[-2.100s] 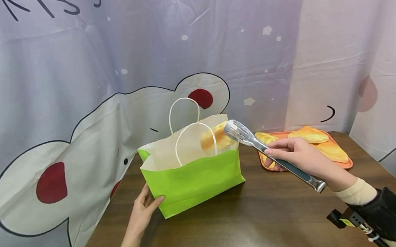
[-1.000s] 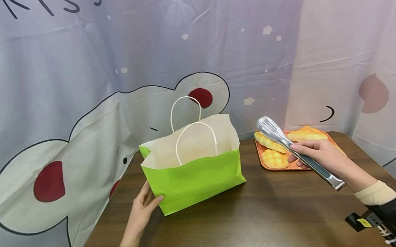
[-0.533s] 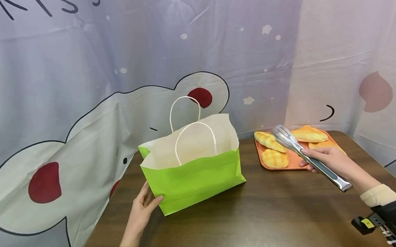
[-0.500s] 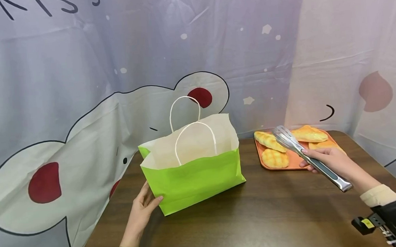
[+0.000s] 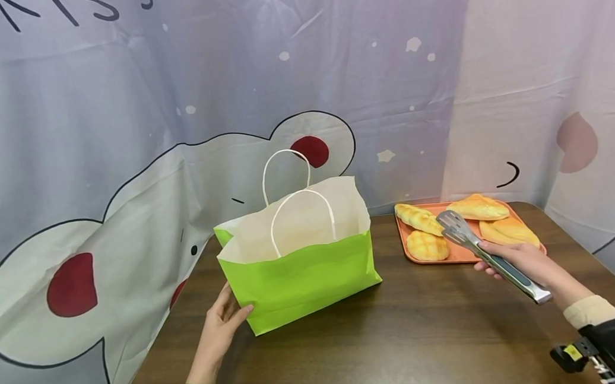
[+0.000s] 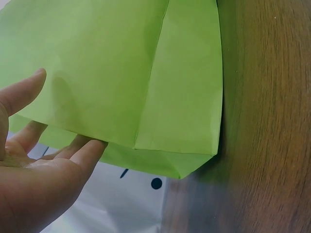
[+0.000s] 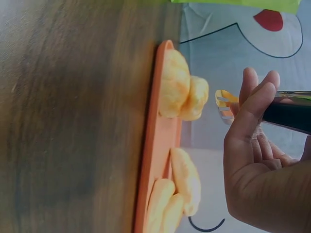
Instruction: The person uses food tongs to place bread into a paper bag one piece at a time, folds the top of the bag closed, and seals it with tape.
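A green paper bag [image 5: 303,281] with a white inside and two white loop handles stands on the table. My left hand [image 5: 218,329] is at its left front corner, fingers against the side and thumb over the front face. In the left wrist view, the thumb [image 6: 24,92] stands off the paper, its shadow falling on the bag. My right hand [image 5: 527,263] grips metal tongs [image 5: 505,268] with dark grips. Their slotted heads hang over an orange tray [image 5: 453,256], between a long bread [image 5: 418,219], a round bun [image 5: 427,246] and more breads [image 5: 478,208] at the right.
The brown wooden table [image 5: 403,340] stretches between bag and tray and along the front. A patterned curtain [image 5: 386,91] hangs right behind the table. Two more flat breads [image 5: 509,231] lie at the tray's right end.
The tongs held a bread at the bag's mouth about two seconds ago; that bread is out of sight now. My right hand has carried the tongs right and down over the tray.
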### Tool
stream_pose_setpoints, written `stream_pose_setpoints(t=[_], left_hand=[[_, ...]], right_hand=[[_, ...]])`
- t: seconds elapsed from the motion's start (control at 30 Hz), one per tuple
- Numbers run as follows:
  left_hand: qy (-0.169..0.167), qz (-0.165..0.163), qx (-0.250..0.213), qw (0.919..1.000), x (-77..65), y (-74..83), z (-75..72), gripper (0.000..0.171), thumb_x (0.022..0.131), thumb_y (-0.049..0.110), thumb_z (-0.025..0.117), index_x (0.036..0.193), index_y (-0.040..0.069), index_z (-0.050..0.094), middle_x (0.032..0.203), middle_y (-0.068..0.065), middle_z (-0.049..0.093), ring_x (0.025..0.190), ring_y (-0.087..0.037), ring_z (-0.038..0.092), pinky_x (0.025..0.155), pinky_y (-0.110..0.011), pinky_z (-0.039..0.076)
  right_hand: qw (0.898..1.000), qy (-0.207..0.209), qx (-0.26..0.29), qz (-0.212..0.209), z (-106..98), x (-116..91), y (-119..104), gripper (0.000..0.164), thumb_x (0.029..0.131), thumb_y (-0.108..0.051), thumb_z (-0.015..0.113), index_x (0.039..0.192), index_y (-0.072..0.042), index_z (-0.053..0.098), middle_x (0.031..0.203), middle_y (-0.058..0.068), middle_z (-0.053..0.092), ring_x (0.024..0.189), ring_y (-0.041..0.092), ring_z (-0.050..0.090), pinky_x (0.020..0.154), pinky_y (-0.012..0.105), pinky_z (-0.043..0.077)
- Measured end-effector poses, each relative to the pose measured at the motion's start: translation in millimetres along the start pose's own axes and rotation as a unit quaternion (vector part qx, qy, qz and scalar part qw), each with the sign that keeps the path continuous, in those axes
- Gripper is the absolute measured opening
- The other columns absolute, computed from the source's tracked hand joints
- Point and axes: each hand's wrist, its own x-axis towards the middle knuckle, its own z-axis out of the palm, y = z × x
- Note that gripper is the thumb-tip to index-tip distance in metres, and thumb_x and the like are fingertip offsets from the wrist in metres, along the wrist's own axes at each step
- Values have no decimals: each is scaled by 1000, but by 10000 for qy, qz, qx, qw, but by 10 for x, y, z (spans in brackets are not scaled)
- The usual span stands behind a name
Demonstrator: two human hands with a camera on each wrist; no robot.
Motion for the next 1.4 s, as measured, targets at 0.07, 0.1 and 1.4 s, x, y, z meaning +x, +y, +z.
stream_pose_setpoints(t=[0.07,0.1,1.4], left_hand=[[-3,-15,-1,10000,2,2,0,73,97,9,63,157,0,23,167,-20,8,150,-49,18,116,-56,24],[1,-22,-2,10000,3,3,0,73,97,9,63,157,0,22,167,-20,8,150,-48,18,116,-56,24],[-33,-47,-16,10000,-6,11,-10,76,97,9,63,159,1,19,167,-20,5,150,-51,14,116,-58,24]], right_hand=[[9999,-52,33,88,-9,5,34,64,107,-42,41,135,16,46,88,-8,77,76,0,68,70,25,60],[9999,-83,42,123,-14,8,53,65,107,-42,40,135,16,45,88,-8,77,77,0,68,70,25,60],[9749,-992,1935,469,52,373,217,35,107,-45,37,105,-25,65,95,-8,77,75,-2,67,69,20,59]])
